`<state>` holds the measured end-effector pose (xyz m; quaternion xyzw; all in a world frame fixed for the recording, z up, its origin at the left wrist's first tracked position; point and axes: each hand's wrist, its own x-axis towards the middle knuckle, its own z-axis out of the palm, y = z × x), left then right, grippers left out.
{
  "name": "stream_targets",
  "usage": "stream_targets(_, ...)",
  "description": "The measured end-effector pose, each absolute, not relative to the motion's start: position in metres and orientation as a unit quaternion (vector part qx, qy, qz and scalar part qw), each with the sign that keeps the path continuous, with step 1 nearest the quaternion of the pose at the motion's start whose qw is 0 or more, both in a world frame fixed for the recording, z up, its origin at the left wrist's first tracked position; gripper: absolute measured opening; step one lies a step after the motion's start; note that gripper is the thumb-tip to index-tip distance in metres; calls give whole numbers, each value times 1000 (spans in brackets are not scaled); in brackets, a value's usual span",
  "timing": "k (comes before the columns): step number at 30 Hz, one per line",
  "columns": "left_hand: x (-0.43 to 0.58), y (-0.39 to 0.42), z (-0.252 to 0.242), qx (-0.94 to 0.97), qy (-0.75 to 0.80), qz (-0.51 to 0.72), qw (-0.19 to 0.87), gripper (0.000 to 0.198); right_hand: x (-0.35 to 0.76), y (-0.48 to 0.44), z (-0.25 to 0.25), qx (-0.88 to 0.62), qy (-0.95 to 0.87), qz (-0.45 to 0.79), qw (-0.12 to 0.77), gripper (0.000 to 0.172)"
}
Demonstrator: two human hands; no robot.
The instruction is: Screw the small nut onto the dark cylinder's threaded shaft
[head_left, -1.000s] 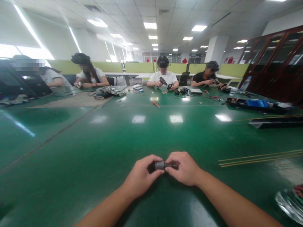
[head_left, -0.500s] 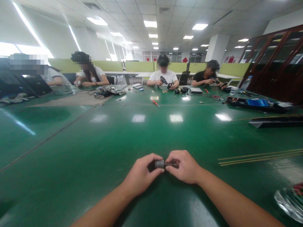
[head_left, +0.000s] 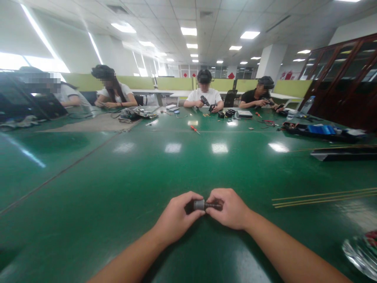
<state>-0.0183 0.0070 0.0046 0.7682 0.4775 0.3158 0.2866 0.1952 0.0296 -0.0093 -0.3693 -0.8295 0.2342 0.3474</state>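
Note:
Just above the green table [head_left: 141,169], my two hands meet at a small metal part. Its grey cylinder [head_left: 199,204] is pinched between the thumb and fingers of my left hand [head_left: 176,216]. From the cylinder's right end a dark, ridged shaft [head_left: 214,205] extends to the right, and my right hand [head_left: 231,208] is closed around it. The part lies roughly level. My fingers hide some of the shaft.
Thin yellow rods [head_left: 321,198] and a glass dish [head_left: 361,257] lie on the right, with a black tray [head_left: 344,154] beyond. A red screwdriver [head_left: 194,129] lies farther ahead. Several people sit across the table, one holding a power tool [head_left: 204,100].

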Motion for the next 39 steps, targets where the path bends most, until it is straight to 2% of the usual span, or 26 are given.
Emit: stream_targets(39,-17,7,10,761,491,320,276,21,196,28,-7,-394,-817,239,346,6)
